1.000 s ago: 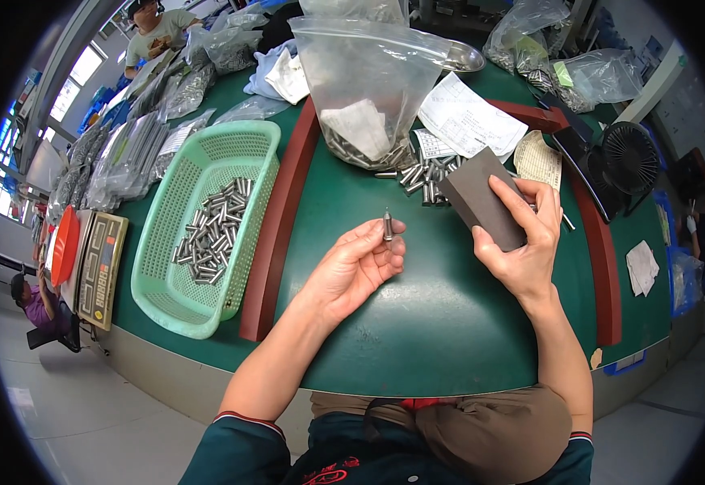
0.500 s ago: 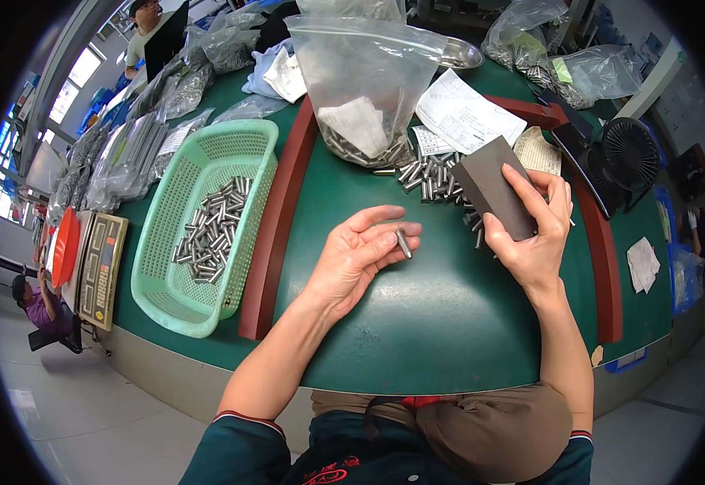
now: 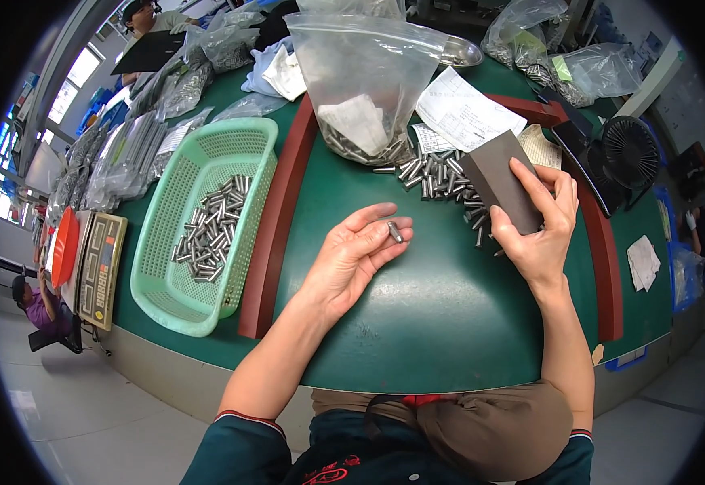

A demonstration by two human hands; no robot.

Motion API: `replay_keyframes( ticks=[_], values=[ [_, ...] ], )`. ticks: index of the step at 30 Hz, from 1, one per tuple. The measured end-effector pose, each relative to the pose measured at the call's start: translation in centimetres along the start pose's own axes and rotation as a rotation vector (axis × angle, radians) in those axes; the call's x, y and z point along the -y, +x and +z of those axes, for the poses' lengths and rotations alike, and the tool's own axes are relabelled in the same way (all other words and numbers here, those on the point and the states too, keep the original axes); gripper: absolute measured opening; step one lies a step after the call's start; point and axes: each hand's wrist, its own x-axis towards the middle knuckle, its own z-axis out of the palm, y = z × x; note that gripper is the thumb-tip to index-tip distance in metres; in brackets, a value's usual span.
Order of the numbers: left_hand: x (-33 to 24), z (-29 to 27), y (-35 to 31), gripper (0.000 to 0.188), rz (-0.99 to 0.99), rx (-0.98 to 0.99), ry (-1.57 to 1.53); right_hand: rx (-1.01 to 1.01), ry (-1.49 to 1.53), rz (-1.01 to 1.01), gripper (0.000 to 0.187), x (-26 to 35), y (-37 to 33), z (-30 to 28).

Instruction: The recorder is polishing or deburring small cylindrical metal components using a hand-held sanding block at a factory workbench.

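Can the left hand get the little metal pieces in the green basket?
Probably yes: nothing covers the metal pieces in the open basket. But the left hand would have to go over the red bar, and it holds a small pin.

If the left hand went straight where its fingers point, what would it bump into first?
Probably the loose pile of metal pins, ahead and to the right of the left hand, though the hand's height above the green table is unclear.
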Motion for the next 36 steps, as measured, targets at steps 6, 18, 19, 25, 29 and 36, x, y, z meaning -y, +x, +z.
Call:
replay_keyframes(
  ticks=[6,18,19,25,29,36],
  values=[
    [-1.0,-2.5,0.2,0.033,0.005,0.057,-0.368,-0.045,-0.005,0.019,0.057,-0.2,0.2,-0.2],
    [-1.4,-0.3,0.0,0.023,0.364,-0.115,0.079,-0.158,-0.051,0.08,0.053,-2.6,0.7,-0.9],
    [-1.2,0.0,0.1,0.022,0.382,-0.136,0.207,-0.185,-0.061,0.098,0.053,-2.9,0.8,-0.9],
    [-0.3,2.1,1.5,0.018,0.4,-0.225,0.744,-0.272,-0.072,0.163,0.051,-4.7,0.7,-0.9],
    [0.6,1.9,4.3,0.022,0.738,-0.243,1.355,-0.277,-0.077,0.165,0.051,-4.7,0.6,-0.9],
    [2.1,2.7,7.8,0.017,0.746,-0.206,1.571,-0.277,-0.065,0.148,0.052,-4.2,0.8,-0.9]
  ],
)
